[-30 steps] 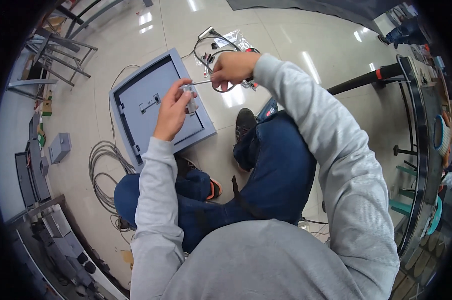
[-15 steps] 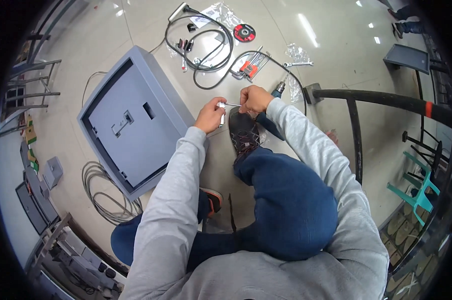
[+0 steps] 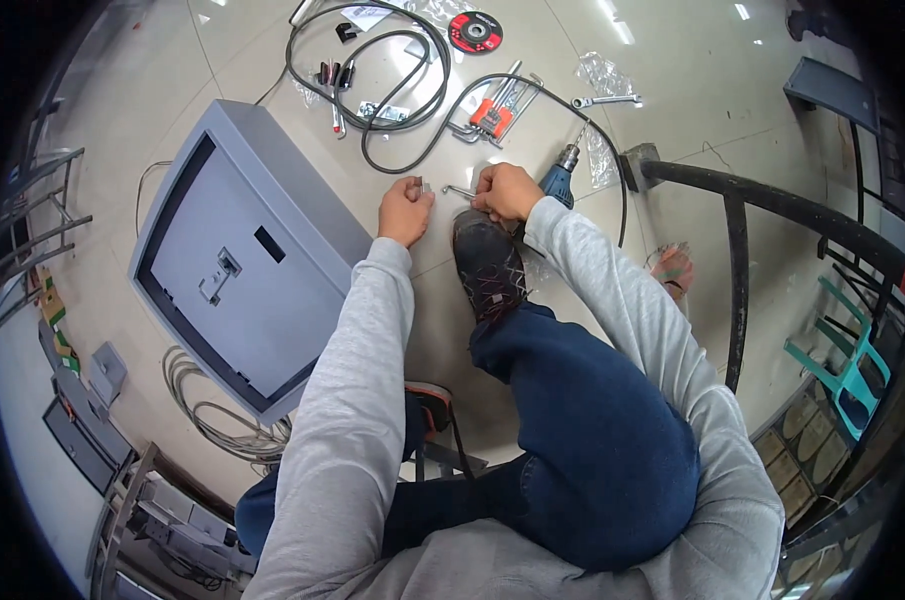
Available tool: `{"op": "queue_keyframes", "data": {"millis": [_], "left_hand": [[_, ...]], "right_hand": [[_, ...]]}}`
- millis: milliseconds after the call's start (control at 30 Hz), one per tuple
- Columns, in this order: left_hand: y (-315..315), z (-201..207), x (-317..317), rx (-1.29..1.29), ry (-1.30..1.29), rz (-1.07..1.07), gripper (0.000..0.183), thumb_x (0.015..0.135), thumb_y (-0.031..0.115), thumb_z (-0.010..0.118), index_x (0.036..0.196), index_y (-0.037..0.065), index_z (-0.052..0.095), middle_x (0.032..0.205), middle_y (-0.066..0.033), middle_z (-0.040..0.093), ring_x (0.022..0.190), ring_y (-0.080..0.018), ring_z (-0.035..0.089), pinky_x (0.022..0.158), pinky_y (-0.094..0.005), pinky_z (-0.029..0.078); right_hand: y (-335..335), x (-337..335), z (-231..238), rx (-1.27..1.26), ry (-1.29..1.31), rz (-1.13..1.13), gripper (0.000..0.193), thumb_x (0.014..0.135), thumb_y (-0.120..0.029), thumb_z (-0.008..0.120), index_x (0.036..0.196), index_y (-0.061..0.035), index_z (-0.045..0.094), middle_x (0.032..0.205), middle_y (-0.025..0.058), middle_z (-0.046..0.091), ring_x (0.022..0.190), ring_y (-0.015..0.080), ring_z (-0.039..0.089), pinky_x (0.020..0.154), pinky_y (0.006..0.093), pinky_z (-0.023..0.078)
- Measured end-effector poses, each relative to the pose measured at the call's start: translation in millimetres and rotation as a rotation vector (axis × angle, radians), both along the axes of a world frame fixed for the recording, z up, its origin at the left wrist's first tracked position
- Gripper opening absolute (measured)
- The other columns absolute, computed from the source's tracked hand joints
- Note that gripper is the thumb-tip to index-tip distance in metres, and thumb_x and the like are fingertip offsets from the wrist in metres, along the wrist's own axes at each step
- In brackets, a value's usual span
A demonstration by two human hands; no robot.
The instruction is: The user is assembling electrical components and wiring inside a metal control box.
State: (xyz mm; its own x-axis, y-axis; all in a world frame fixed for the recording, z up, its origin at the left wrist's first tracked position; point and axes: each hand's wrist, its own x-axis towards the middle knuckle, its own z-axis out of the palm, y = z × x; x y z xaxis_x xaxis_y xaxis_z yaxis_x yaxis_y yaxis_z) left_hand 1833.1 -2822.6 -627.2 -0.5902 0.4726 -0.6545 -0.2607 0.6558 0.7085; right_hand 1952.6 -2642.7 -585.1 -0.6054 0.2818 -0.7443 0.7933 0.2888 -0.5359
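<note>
Pinched in the fingertips of my left hand (image 3: 406, 213) is a small silvery metal part (image 3: 423, 186), mostly covered by the fingers. My right hand (image 3: 508, 192) is closed around a slim metal tool (image 3: 458, 190) with a bent or rounded tip; its exact kind is too small to tell. A narrow gap separates the tool's tip from the metal part. Both hands hover above the floor, just beyond the dark shoe (image 3: 487, 262). Left of my left hand stands a grey metal cabinet (image 3: 290, 180) with a recessed door, a latch and a slot.
Beyond my hands lie a black cable (image 3: 442, 85), an orange-holder hex key set (image 3: 492, 118), a wrench (image 3: 607, 100) and a cutting disc (image 3: 475, 33). A blue drill (image 3: 559, 178) lies near my right hand. A black metal frame (image 3: 737, 270) stands at right.
My hands have drawn apart, so the tool's tip no longer meets the metal part. The view has shifted slightly, and more of the drill shows beside my right hand.
</note>
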Motion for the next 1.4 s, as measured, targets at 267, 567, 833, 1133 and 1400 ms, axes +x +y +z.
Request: {"op": "queue_keyframes", "data": {"millis": [267, 567, 833, 1133, 1400], "left_hand": [[4.5, -11.9, 4.9, 0.056, 0.235, 0.087, 0.036, 0.080, 0.017, 0.066, 0.111, -0.001, 0.063, 0.086, -0.0102, 0.068, 0.075, -0.0216, 0.066, 0.072, -0.0311, 0.052], [38.3, 16.7, 1.6, -0.079, -0.250, 0.210, 0.042, 0.074, 0.021, 0.074, 0.106, -0.003, 0.062, 0.086, -0.0125, 0.070, 0.082, -0.0268, 0.067, 0.076, -0.0358, 0.053], [43.8, 4.4, 1.0, -0.173, 0.117, 0.004, 0.036, 0.074, 0.024, 0.079, 0.094, -0.001, 0.062, 0.078, -0.0106, 0.066, 0.071, -0.0242, 0.063, 0.069, -0.0343, 0.052], [38.7, 16.4, -5.9, -0.072, 0.369, -0.227, 0.026, 0.078, 0.024, 0.076, 0.085, 0.001, 0.064, 0.072, -0.0070, 0.061, 0.058, -0.0156, 0.058, 0.057, -0.0287, 0.048], [15.1, 140.4, -29.4, 0.022, -0.090, 0.131, 0.024, 0.094, 0.022, 0.063, 0.100, -0.001, 0.066, 0.077, -0.0073, 0.063, 0.055, -0.0148, 0.054, 0.052, -0.0250, 0.047]], "right_hand": [[-1.2, 1.0, 19.1, -0.196, -0.075, -0.203, 0.014, 0.086, -0.012, 0.071, 0.077, -0.0029, 0.065, 0.064, 0.0025, 0.063, 0.043, 0.0137, 0.053, 0.054, 0.0262, 0.048], [-2.5, 2.2, 14.0, -0.034, 0.026, -0.055, 0.009, 0.086, -0.011, 0.071, 0.082, -0.0032, 0.069, 0.065, 0.0037, 0.064, 0.052, 0.0140, 0.058, 0.055, 0.0262, 0.048], [-3.8, 8.7, 19.6, 0.109, 0.104, 0.137, 0.007, 0.088, -0.010, 0.067, 0.085, -0.0034, 0.069, 0.073, 0.0058, 0.067, 0.062, 0.0139, 0.061, 0.056, 0.0266, 0.050], [9.1, 58.9, 60.3, -0.882, 0.272, -1.161, 0.020, 0.099, -0.013, 0.056, 0.116, -0.0030, 0.058, 0.082, 0.0055, 0.063, 0.063, 0.0135, 0.063, 0.056, 0.0314, 0.060], [-42.5, 86.7, 130.4, -1.044, 0.106, -1.163, 0.025, 0.097, -0.009, 0.056, 0.121, -0.0025, 0.053, 0.078, 0.0043, 0.063, 0.063, 0.0135, 0.062, 0.053, 0.0283, 0.055]]}}
